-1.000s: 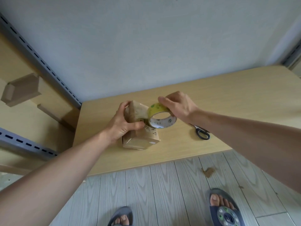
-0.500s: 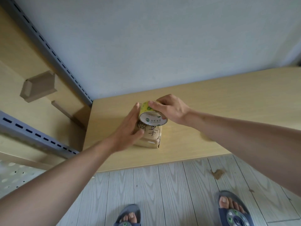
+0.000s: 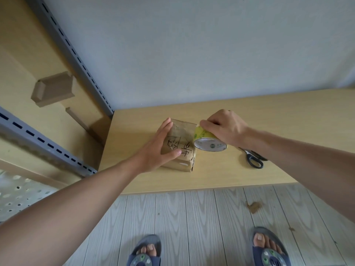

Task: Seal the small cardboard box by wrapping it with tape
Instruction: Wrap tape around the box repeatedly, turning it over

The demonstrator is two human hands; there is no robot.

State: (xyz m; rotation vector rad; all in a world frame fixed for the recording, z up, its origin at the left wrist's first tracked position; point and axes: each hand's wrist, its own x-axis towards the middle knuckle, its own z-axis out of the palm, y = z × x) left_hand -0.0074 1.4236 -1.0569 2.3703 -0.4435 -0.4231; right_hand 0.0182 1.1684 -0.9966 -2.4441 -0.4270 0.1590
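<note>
A small cardboard box with black handwriting on top stands on the wooden table. My left hand lies flat on its top and left side, fingers straight, pressing it down. My right hand grips a yellow-green tape roll at the box's right top edge. A clear shiny strip of tape runs from the roll across the box top.
Black-handled scissors lie on the table to the right of the roll. A metal shelf upright and wooden panels stand at the left. My feet in sandals are on the grey plank floor below the table's front edge.
The roll moved from above the box's top to its right edge, drawing tape across. My left hand went from gripping the tilted box to pressing flat on it, now upright.
</note>
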